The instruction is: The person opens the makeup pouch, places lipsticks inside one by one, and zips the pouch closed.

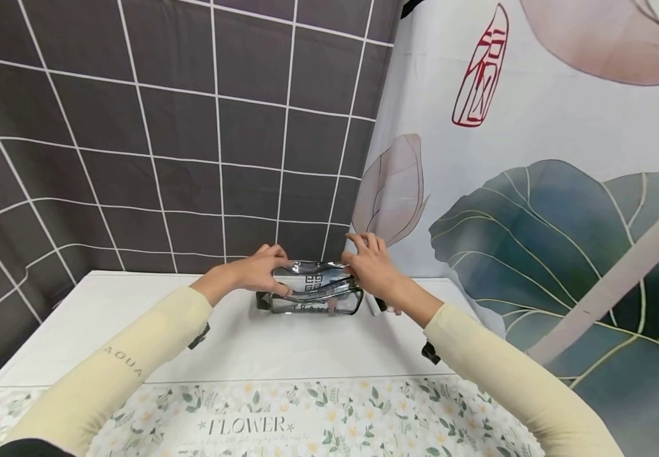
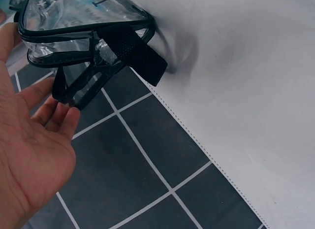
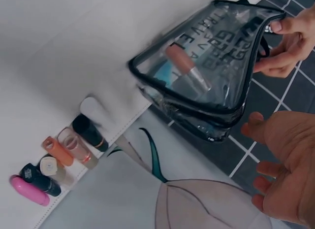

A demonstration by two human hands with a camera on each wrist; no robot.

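Note:
A clear bag with black trim and dark lettering lies on the white table. My left hand is at its left end; in the right wrist view, thumb and fingers of that left hand pinch the bag's edge. A black strap hangs from the end of the bag in the left wrist view. Through the clear side shows a pinkish lip gloss tube. By the bag's right end is my right hand, its fingers loosely bent and holding nothing.
A row of small cosmetics stands along the table edge: a bright pink tube, an orange one, a black one and several others. Flowered cloth covers the table's near side. Dark gridded cloth hangs behind.

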